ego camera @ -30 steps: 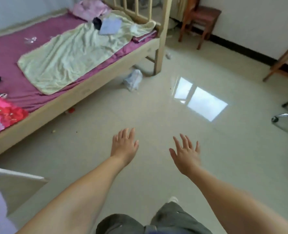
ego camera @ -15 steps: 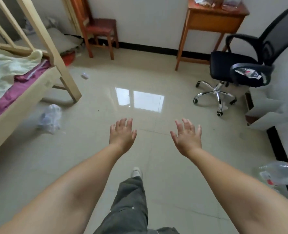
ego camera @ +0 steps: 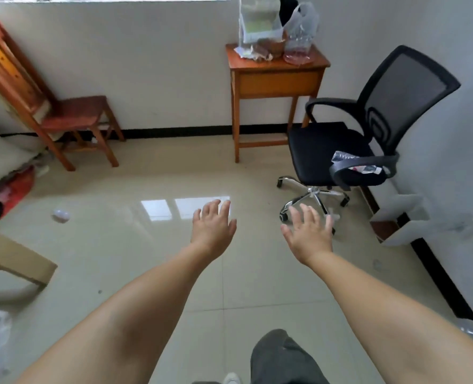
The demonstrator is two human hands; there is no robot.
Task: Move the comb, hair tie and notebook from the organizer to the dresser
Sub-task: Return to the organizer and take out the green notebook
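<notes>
I see a shiny tiled floor (ego camera: 135, 245) with a wooden chair (ego camera: 72, 117), a black office chair (ego camera: 340, 151) and a small table (ego camera: 276, 79) holding plastic bags (ego camera: 299, 31).

Both forearms are bare to the lower edge of the view, with no sleeves, watch or rings on the left hand (ego camera: 212, 227) or right hand (ego camera: 308, 236). Dark grey trousers (ego camera: 278, 358) cover one leg above a white shoe (ego camera: 232, 379).

I can't make out the comb, hair tie or notebook anywhere in my view. The only candidate for the dresser (I can't confirm it) is a small orange-brown wooden bench (ego camera: 278, 84) with a drawer front, standing against the far wall.
</notes>
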